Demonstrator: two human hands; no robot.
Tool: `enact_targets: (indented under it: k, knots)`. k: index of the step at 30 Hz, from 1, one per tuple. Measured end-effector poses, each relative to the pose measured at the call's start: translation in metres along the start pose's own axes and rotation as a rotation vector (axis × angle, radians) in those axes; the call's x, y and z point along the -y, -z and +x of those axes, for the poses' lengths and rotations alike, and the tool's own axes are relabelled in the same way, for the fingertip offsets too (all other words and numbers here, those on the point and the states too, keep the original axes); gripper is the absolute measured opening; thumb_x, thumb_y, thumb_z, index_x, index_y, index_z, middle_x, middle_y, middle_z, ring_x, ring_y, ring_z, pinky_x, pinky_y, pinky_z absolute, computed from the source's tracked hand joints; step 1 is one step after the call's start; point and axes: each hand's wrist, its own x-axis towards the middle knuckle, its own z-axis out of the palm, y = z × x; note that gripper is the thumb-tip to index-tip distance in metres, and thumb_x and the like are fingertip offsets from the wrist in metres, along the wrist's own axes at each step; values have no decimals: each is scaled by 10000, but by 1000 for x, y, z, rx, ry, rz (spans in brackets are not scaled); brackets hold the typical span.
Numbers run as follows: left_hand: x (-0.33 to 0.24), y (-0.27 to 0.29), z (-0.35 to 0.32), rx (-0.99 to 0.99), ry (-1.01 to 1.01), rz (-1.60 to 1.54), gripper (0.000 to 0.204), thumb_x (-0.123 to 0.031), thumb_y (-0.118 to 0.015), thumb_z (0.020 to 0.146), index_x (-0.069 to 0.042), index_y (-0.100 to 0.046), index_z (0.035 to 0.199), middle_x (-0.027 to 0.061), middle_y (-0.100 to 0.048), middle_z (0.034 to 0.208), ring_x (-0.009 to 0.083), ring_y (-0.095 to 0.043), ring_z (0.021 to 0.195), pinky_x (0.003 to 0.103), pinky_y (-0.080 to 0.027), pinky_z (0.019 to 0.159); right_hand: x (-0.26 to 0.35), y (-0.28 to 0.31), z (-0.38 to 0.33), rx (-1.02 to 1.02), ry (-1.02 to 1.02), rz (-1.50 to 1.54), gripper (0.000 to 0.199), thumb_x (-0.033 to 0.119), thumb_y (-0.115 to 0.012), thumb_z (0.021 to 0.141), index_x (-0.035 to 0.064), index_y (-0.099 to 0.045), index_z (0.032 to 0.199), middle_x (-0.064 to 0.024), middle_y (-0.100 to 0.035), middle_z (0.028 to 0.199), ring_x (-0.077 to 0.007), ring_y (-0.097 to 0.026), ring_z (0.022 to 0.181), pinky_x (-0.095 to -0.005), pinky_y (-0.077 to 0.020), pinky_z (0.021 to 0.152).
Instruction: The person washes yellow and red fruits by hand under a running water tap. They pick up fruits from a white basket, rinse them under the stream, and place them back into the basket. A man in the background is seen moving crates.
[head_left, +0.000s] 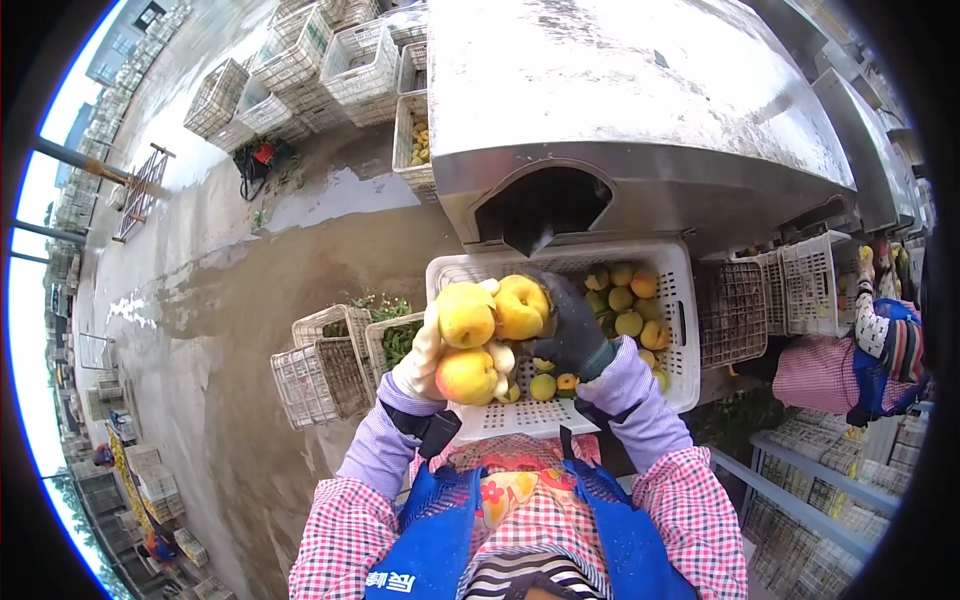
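Left hand (425, 365) fingers cradle two yellow peaches (466, 345) — right hand (572, 330) grips a third peach (521, 307) at one o'clock, above the white crate (680, 300).

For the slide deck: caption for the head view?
Left hand and right hand lift three yellow peaches above a white crate.

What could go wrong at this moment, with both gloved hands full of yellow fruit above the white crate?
1. The left hand cradles two yellow fruits loosely stacked; one could roll off and miss the white crate, landing on the wet concrete floor.
2. The right hand holds a third fruit pressed against the others; bruising seems possible.
3. The steel machine's chute opening sits just above the hands.
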Motion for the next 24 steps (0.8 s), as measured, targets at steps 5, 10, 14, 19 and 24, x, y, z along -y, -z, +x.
enact_targets:
  k: [5,10,14,19,24]
  knots:
    - [6,15,5,-294,-141,-179,765,-721,-502,942,-154,-451,1453,173,-644,1232,327,-703,963,513,-631,745,-37,-22,36,-547,100,-498,867,284,-911,639,55,-546,1392,-204,-627,1206,-393,-604,1111,-492,-481,968]
    - [26,35,-13,-252,-122,-124,742,-589,-622,952,-123,-397,1484,168,-606,1318,260,-667,1045,500,-615,820,-86,-29,97,-609,30,-535,678,480,-839,728,70,-616,1220,-209,-648,1131,-383,-628,1060,-497,-490,924]
    - [24,22,-5,-268,-114,-35,712,-522,-632,971,-98,-390,1489,185,-578,1358,248,-658,1007,473,-607,814,-43,1,132,-422,-264,-531,705,449,-850,754,29,-603,1264,-220,-657,1133,-369,-632,1076,-498,-494,930]
    - [18,41,-5,-182,-79,-129,683,-548,-559,1003,-80,-407,1476,202,-544,1402,248,-652,989,452,-598,740,-35,4,86,-129,-80,2,875,511,-831,753,-18,-539,1387,-232,-617,1282,-362,-589,1199,-481,-447,1041]
    - [27,20,11,-306,27,87,736,-653,-388,1025,-93,-399,1502,168,-521,1441,256,-659,1075,406,-601,818,20,-30,13,-172,102,-100,917,506,-867,661,45,-560,1391,-179,-581,1338,-384,-524,1243,-517,-369,1107]
